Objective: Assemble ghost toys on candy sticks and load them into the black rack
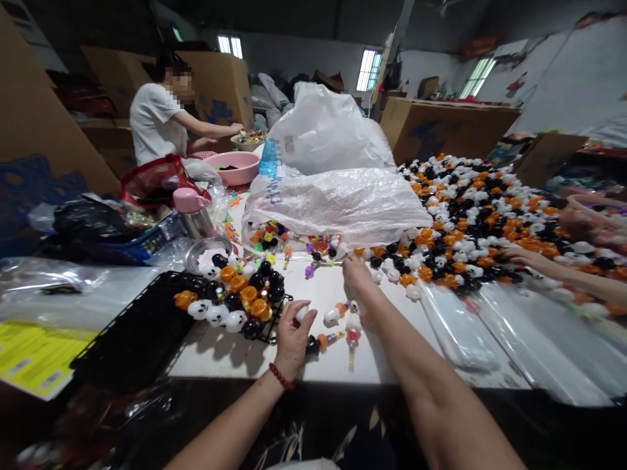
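My left hand [292, 336], with a red bead bracelet at the wrist, pinches a white piece [303, 314] between thumb and fingers. It is beside a black rack [268, 334] holding rows of orange, white and black figure heads [238, 283]. My right hand [356, 271] reaches forward to the small coloured pieces at the edge of a white plastic bag [343, 196]; its fingertips and anything in them are too small to make out. Between my hands lie a few capped tubes, one with a black and orange top [323, 341] and one with a red and white top [352, 336].
A large pile of orange, black and white heads [482, 209] covers the right, where another person's hand [531, 260] reaches in. Clear plastic bags [460, 326] lie before it. At left are an empty black rack [142, 333] and a pink-lidded flask [196, 215]. A person [157, 124] works behind.
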